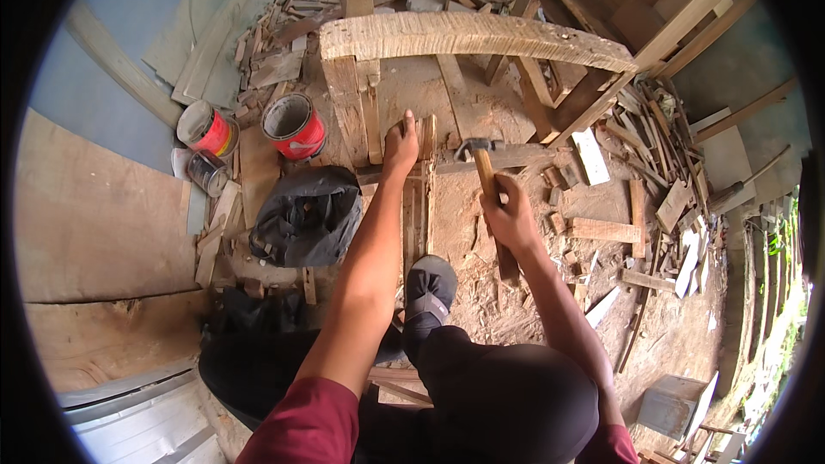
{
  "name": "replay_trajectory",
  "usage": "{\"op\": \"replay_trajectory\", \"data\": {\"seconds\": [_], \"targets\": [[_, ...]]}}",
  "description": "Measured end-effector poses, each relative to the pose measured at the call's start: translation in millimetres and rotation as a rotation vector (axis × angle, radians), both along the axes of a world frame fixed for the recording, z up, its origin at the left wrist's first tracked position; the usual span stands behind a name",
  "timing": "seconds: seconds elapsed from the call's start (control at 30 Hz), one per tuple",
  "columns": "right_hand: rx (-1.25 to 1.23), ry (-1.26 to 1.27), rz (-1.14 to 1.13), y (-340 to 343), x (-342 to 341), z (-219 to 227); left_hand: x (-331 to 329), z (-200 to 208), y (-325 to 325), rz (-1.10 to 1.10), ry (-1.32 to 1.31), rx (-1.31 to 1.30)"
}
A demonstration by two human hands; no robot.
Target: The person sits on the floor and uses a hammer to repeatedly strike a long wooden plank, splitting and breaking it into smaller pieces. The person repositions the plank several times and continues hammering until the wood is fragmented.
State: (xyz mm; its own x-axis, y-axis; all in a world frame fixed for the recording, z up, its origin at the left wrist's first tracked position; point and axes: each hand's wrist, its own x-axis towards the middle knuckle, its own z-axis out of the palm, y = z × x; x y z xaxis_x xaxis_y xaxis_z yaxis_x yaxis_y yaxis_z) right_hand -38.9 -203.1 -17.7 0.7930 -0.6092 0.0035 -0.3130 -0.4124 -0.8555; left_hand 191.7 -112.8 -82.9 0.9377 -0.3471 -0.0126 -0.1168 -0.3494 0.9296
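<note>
My right hand [512, 216] is wrapped round the wooden handle of a hammer [483, 163]. The dark metal hammer head points away from me, just right of a narrow wooden strip [429, 180]. My left hand [401, 148] is closed at the far part of this strip, thumb stretched forward; its other fingers are partly hidden. The strip runs toward me and ends by my shoe [431, 282]. A wooden crosspiece [524, 157] lies on the ground beyond the hammer.
Ahead stands a rough wooden frame with a curved top rail [473, 34]. Left are a red paint bucket [294, 125], another red bucket [204, 127], a dark can [208, 172] and a black bag [309, 215]. Wood offcuts [606, 230] and shavings litter the right.
</note>
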Motion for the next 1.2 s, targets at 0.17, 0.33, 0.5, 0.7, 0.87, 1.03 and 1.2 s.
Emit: {"op": "replay_trajectory", "data": {"seconds": [0.17, 0.33, 0.5, 0.7, 0.87, 1.03, 1.2], "targets": [[0.217, -0.032, 0.051, -15.8, 41.4, 3.3, -6.0, 5.9, -2.1, 0.034, 0.044, -0.043], [0.281, 0.042, 0.073, -20.9, 44.5, -13.9, 1.4, -5.3, 1.0, -0.007, 0.029, -0.105], [0.146, -0.061, 0.071, 0.3, 36.0, -29.7, 8.0, -10.6, -1.9, 0.017, 0.050, -0.075], [-0.011, 0.125, 0.260, -17.1, 38.2, -10.9, 10.5, -15.0, -2.1, -0.001, 0.025, -0.095], [0.047, 0.313, 0.374, -24.5, 44.0, 19.5, 10.9, -14.4, -2.5, 0.009, 0.071, -0.055], [-0.045, 0.161, 0.298, 0.8, 26.2, 1.1, 10.9, -16.0, -7.4, 0.005, 0.066, -0.008], [0.170, 0.248, 0.274, 27.5, 17.5, 14.3, 15.3, -18.5, 1.9, 0.004, 0.045, -0.023]]}}
